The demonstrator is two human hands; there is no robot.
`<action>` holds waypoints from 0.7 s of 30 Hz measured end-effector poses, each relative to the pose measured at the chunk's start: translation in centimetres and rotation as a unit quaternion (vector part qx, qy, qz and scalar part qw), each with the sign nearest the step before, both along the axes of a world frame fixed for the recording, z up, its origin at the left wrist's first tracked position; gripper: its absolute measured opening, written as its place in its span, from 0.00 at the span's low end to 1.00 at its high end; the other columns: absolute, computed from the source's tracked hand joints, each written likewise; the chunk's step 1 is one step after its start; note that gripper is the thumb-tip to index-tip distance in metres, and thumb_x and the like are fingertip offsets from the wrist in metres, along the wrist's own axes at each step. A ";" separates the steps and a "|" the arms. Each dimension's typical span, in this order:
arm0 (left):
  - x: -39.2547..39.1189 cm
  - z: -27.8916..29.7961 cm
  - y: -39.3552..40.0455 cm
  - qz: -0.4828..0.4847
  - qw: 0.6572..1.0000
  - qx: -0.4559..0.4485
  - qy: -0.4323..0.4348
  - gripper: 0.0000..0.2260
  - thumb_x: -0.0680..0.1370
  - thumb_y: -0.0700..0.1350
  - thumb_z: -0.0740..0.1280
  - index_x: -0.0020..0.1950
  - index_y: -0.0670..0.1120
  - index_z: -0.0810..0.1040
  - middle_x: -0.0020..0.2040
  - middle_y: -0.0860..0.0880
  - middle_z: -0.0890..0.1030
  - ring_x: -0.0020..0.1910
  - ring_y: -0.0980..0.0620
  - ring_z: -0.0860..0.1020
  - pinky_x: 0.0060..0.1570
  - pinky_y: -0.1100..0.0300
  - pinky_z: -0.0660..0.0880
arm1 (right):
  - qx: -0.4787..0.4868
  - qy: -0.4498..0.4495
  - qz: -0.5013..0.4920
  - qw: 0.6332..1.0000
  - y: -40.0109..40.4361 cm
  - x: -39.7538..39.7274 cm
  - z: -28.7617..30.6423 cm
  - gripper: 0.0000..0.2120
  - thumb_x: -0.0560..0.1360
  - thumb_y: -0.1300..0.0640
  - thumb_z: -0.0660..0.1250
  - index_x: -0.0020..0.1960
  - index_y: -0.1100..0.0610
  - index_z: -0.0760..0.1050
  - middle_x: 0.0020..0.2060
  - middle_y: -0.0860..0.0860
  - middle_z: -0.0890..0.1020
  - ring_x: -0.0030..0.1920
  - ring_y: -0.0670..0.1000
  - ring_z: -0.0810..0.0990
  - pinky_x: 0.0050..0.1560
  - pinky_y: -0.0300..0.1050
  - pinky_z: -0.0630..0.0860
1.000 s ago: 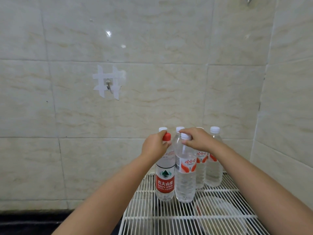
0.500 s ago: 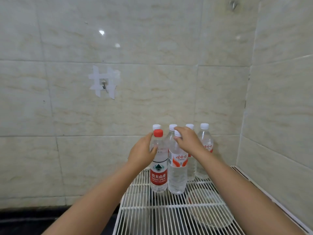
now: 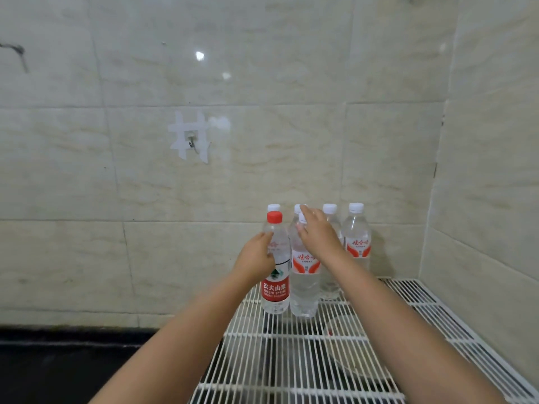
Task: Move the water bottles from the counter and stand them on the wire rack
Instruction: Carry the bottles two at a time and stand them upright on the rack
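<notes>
A red-capped bottle [image 3: 275,287] with a red label stands upright on the white wire rack [image 3: 291,363], at its back left. My left hand [image 3: 256,255] wraps the bottle's shoulder from the left. Touching its right side stands a white-capped bottle [image 3: 304,275] with an orange-and-white label. My right hand [image 3: 319,236] rests against that bottle's neck, fingers spread and lifted off the cap. Behind these two, three more white-capped bottles stand against the wall; the rightmost one [image 3: 356,240] is in plain sight, the others are partly hidden.
Tiled walls close in the rack at the back and on the right. A pale round dish [image 3: 353,363] lies under the rack wires. A dark counter [image 3: 58,363] stretches to the left below. A taped hook [image 3: 191,139] hangs on the back wall.
My left hand slid down from the red cap to the bottle's shoulder. My right hand's fingers opened off the white cap. Both front bottles now stand on the rack.
</notes>
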State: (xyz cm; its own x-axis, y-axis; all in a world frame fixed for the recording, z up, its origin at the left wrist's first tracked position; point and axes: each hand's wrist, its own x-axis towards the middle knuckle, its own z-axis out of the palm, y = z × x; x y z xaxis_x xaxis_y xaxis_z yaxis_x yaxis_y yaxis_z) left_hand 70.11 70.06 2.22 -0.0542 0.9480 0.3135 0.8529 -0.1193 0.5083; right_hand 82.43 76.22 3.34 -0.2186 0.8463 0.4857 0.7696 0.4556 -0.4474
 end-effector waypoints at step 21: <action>-20.3 -3.9 -17.8 0.337 0.913 -0.026 0.229 0.20 0.81 0.49 0.52 0.74 0.49 0.59 0.77 0.47 0.57 0.76 0.44 0.52 0.71 0.48 0.56 | 0.175 -0.150 0.234 0.944 -14.1 -21.7 -5.3 0.18 0.66 0.54 0.61 0.46 0.65 0.80 0.45 0.62 0.84 0.49 0.63 0.82 0.53 0.60 0.76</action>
